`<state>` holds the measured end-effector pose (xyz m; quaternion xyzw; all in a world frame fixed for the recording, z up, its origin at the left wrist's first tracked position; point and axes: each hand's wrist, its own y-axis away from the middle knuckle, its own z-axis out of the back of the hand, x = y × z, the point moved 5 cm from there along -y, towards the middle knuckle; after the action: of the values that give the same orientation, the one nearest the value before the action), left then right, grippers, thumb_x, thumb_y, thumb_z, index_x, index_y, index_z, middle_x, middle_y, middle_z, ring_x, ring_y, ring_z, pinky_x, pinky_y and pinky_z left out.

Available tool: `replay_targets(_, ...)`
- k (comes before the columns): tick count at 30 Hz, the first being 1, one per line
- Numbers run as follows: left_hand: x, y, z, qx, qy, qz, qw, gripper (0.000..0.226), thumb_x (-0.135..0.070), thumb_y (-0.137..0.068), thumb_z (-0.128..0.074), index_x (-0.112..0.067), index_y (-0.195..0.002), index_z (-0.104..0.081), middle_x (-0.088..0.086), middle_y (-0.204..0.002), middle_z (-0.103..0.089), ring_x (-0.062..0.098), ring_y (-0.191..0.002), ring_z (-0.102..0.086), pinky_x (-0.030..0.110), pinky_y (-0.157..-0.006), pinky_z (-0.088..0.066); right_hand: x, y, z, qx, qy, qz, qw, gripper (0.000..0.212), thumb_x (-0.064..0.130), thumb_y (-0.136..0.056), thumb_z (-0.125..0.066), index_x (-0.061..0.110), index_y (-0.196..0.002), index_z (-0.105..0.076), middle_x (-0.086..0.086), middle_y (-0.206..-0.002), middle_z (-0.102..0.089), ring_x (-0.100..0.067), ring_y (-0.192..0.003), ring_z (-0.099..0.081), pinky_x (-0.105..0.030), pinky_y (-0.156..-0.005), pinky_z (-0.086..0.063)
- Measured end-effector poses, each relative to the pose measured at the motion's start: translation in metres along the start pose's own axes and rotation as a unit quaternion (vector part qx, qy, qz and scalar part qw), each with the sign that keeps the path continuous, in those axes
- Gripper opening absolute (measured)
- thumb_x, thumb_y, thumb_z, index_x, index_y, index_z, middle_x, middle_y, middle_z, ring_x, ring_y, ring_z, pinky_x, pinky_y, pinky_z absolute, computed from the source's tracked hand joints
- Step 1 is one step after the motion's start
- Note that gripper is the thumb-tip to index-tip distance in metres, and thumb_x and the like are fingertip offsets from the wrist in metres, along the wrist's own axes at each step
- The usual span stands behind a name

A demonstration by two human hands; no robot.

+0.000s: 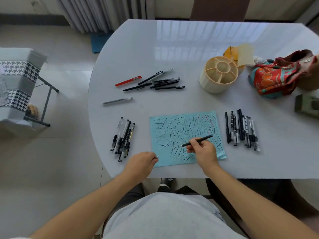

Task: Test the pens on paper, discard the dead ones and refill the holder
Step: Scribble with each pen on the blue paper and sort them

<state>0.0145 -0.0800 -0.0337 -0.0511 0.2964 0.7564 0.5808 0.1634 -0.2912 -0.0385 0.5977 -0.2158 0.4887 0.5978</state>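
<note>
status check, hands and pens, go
Right hand grips black pen, tip over scribbled blue paper. Left hand pinches a small cap at the paper's edge. Holder empty, pens in piles around. Nothing in the way.

Below the right hand (205, 150) fingers, part of the paper (172, 128) is covered; the left hand (142, 163) curls round something small, too little showing beside its fingertips to name; far right, a green block (306, 106) is cut off
</note>
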Motion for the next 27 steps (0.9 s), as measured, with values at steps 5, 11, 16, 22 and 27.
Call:
replay_targets(5, -0.022, -0.002, 0.000, -0.050, 0.015, -0.093, 0.994, 0.028, -0.037, -0.100, -0.050, -0.019, -0.104, -0.071, -0.006, -0.113, -0.067, 0.016, -0.111, -0.056, 0.031, -0.093, -0.047, -0.003, 0.014, -0.041, 0.079, 0.078, 0.079, 0.991, 0.016, 0.013, -0.090, -0.071, 0.027, -0.084, -0.078, 0.003, -0.077, -0.078, -0.016, -0.068, -0.075, -0.025, -0.066, -0.059)
replay_targets(11, -0.018, 0.002, -0.009, -0.054, 0.016, -0.115, 0.992, 0.028, -0.037, -0.099, -0.049, -0.021, -0.104, -0.072, -0.007, -0.121, -0.065, 0.012, -0.115, -0.056, 0.027, -0.100, -0.045, 0.005, 0.026, -0.063, 0.093, 0.166, 0.191, 0.963, 0.012, 0.013, -0.087, -0.074, 0.021, -0.094, -0.080, 0.014, -0.084, -0.077, -0.004, -0.077, -0.073, -0.018, -0.075, -0.057)
replay_targets(16, -0.016, 0.001, -0.009, -0.056, 0.028, -0.100, 0.993, 0.029, -0.039, -0.098, -0.048, -0.022, -0.103, -0.071, -0.008, -0.122, -0.065, 0.012, -0.116, -0.056, 0.029, -0.099, -0.047, 0.013, 0.025, -0.059, 0.051, 0.264, 0.235, 0.934, 0.007, 0.024, -0.089, -0.068, 0.024, -0.087, -0.076, 0.011, -0.073, -0.073, -0.005, -0.067, -0.067, -0.026, -0.070, -0.057)
replay_targets(22, -0.011, -0.001, -0.010, -0.044, 0.059, -0.069, 0.995, 0.028, -0.040, -0.098, -0.050, -0.023, -0.107, -0.070, -0.010, -0.125, -0.065, 0.009, -0.119, -0.056, 0.029, -0.098, -0.047, 0.017, 0.020, -0.036, 0.033, 0.175, 0.155, 0.972, 0.017, 0.019, -0.088, -0.064, 0.027, -0.075, -0.072, 0.004, -0.066, -0.071, -0.011, -0.059, -0.068, -0.025, -0.058, -0.056)
replay_targets(27, -0.012, -0.004, -0.004, -0.060, 0.104, -0.039, 0.992, 0.026, -0.039, -0.097, -0.053, -0.023, -0.108, -0.070, -0.011, -0.119, -0.068, 0.009, -0.110, -0.059, 0.029, -0.092, -0.049, 0.020, 0.027, -0.033, 0.066, -0.047, 0.054, 0.995, 0.010, 0.001, -0.089, -0.063, 0.003, -0.082, -0.070, -0.013, -0.071, -0.072, -0.021, -0.064, -0.070, -0.029, -0.056, -0.056)
